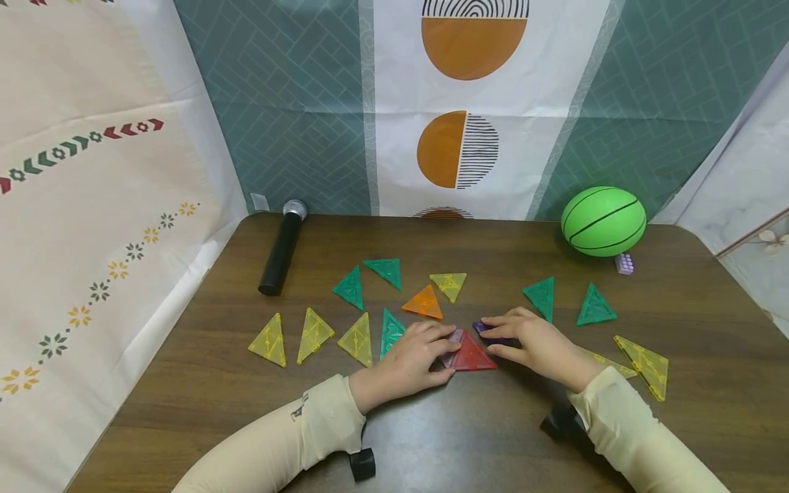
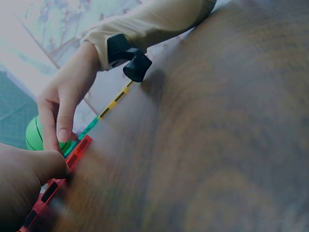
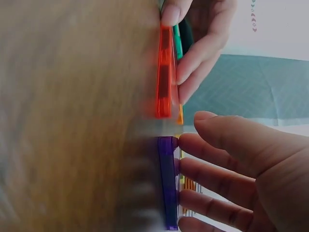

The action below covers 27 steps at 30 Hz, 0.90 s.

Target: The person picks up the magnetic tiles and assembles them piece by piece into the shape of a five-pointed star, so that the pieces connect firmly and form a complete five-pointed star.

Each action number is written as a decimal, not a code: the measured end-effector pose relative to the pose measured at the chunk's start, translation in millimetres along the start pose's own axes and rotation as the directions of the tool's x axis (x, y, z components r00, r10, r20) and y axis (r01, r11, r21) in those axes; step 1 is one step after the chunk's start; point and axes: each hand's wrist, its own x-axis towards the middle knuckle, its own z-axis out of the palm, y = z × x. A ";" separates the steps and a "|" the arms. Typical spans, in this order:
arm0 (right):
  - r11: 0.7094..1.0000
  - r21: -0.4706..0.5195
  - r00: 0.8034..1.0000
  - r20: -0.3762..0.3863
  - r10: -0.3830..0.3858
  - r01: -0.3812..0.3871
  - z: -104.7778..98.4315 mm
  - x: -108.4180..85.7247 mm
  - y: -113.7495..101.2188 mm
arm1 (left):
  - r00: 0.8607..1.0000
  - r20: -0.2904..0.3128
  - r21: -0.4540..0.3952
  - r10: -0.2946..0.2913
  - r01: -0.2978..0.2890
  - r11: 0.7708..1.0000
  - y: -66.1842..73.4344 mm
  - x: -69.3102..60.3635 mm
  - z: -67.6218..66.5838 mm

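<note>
A red triangular magnetic tile [image 1: 473, 355] lies flat beside a pink magnetic tile [image 1: 453, 348], edge against edge. My left hand [image 1: 409, 359] holds this pair, fingers over the pink tile and thumb at the near edge. In the right wrist view, the left thumb [image 3: 171, 13] touches the end of the red tile [image 3: 164, 72]. To the right, the extended fingertips of my right hand [image 1: 539, 342] rest on a purple magnetic tile [image 3: 167, 183], partly covered in the head view. A gap separates purple from red.
Green [image 1: 392, 330], yellow [image 1: 357, 340] and orange [image 1: 424, 302] triangular tiles lie around the hands. More yellow tiles [image 1: 647, 366] are by the right forearm. A microphone [image 1: 283, 248], a green ball [image 1: 604, 221] and a small purple block [image 1: 624, 264] sit farther back.
</note>
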 end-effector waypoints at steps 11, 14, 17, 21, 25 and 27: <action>0.999 0.004 0.999 -0.036 -0.039 0.039 7.3 -1.2 -7.4 | 1.000 0.024 -0.002 -0.005 0.006 1.000 0.1 0.4 -0.5; 0.999 -0.002 0.998 -0.049 -0.045 0.045 9.0 -1.6 -6.2 | 1.000 0.030 0.002 -0.006 0.006 1.000 0.6 0.7 -1.2; 0.998 -0.007 0.997 -0.061 -0.055 0.055 10.7 -1.9 -4.1 | 0.999 0.045 0.012 -0.004 0.004 1.000 0.9 1.1 -2.8; 0.997 -0.014 0.994 -0.083 -0.070 0.070 12.0 -2.8 -1.9 | 0.998 0.054 -0.007 -0.010 0.010 1.000 -0.3 2.1 -6.2; 0.997 -0.016 0.993 -0.090 -0.079 0.078 12.5 -3.1 -0.6 | 0.999 0.027 -0.022 -0.036 0.037 0.999 -4.9 4.1 -10.9; 0.997 -0.016 0.993 -0.090 -0.082 0.081 12.6 -3.1 -0.2 | 0.999 -0.004 -0.014 -0.042 0.042 0.999 -8.3 5.2 -12.9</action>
